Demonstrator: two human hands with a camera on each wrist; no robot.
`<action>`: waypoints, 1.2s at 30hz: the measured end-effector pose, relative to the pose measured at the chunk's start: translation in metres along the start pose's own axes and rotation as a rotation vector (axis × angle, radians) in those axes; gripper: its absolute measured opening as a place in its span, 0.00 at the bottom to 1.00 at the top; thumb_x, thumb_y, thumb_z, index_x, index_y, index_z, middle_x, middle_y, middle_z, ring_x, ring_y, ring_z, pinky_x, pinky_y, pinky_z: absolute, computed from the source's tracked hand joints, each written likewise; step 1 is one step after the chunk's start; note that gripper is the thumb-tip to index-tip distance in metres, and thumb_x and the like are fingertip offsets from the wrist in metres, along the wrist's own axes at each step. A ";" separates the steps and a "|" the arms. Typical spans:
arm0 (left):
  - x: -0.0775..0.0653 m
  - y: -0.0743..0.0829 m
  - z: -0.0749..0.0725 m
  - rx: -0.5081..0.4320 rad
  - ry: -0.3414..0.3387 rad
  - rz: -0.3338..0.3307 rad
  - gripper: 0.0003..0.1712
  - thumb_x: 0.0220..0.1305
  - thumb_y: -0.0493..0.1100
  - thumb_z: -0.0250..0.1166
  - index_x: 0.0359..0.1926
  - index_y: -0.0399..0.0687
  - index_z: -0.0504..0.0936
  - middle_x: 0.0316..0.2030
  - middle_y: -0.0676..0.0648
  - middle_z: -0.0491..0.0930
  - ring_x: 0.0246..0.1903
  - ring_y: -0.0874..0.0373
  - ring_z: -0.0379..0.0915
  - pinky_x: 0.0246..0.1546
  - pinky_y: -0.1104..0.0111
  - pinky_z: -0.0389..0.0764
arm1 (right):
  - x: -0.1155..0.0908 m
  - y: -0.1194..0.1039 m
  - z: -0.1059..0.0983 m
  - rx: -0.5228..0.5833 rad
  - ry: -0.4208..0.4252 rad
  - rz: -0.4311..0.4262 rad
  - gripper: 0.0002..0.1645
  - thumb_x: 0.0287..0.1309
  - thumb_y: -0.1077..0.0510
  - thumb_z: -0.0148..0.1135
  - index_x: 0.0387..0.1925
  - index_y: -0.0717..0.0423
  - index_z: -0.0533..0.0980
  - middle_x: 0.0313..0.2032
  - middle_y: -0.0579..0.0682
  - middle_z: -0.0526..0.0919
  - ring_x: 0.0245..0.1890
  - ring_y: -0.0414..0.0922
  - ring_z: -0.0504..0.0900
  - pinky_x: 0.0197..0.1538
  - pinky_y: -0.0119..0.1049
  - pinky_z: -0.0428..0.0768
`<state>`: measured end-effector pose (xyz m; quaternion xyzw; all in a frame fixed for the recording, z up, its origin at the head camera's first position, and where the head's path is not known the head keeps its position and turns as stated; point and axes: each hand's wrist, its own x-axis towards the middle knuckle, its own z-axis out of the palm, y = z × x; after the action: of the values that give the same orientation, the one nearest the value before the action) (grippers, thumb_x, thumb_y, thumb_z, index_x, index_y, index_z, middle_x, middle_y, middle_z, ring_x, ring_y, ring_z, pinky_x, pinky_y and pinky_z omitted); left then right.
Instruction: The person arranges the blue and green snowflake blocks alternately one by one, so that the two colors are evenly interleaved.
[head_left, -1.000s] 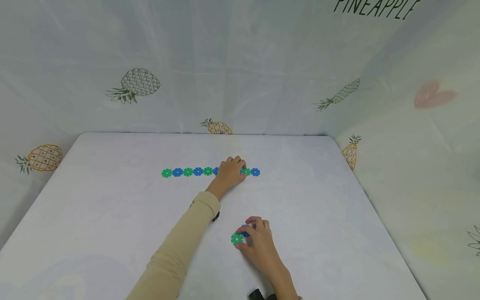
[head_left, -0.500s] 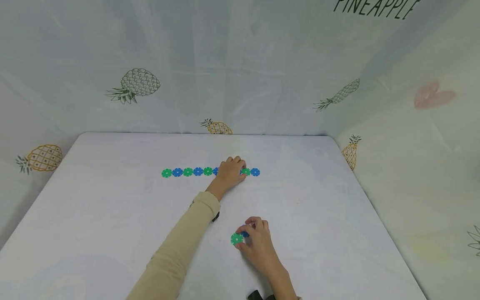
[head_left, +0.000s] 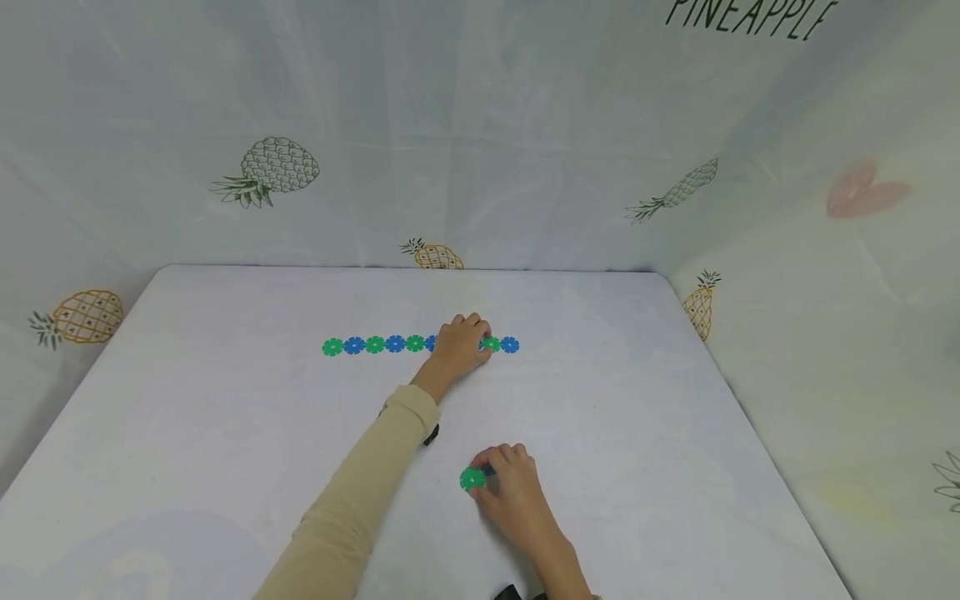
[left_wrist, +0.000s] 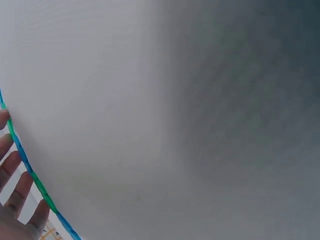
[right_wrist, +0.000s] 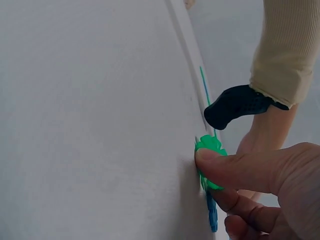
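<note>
A straight row of flower-shaped snowflake discs, alternating green and blue, lies across the table; a green disc forms its left end and a blue disc its right. My left hand rests over the row's right part and hides some discs. In the left wrist view its spread fingers touch the strip. Nearer to me, my right hand pinches a green snowflake disc between thumb and fingers. A blue snowflake disc sits just beyond it, mostly covered by the fingers in the head view.
The white table has its far edge against a hanging cloth printed with pineapples. A black wrist strap shows on the left forearm, below the beige sleeve.
My right hand's fingers have drawn in around the blue disc, which is now more covered. The green disc stays nearly in place. My left hand and the row have not visibly moved.
</note>
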<state>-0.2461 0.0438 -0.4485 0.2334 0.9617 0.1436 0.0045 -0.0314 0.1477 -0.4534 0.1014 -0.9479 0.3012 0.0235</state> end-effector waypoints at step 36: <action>0.005 0.003 0.002 -0.019 -0.024 0.018 0.25 0.58 0.54 0.63 0.53 0.48 0.75 0.51 0.48 0.73 0.52 0.52 0.67 0.52 0.57 0.72 | 0.053 0.050 -0.036 0.170 0.120 0.154 0.17 0.51 0.69 0.64 0.43 0.57 0.72 0.28 0.50 0.77 0.28 0.41 0.74 0.33 0.30 0.75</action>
<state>-0.2489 0.0494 -0.4490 0.2439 0.9580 0.1502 0.0168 -0.0946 0.1992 -0.4466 0.0116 -0.9208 0.3869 0.0484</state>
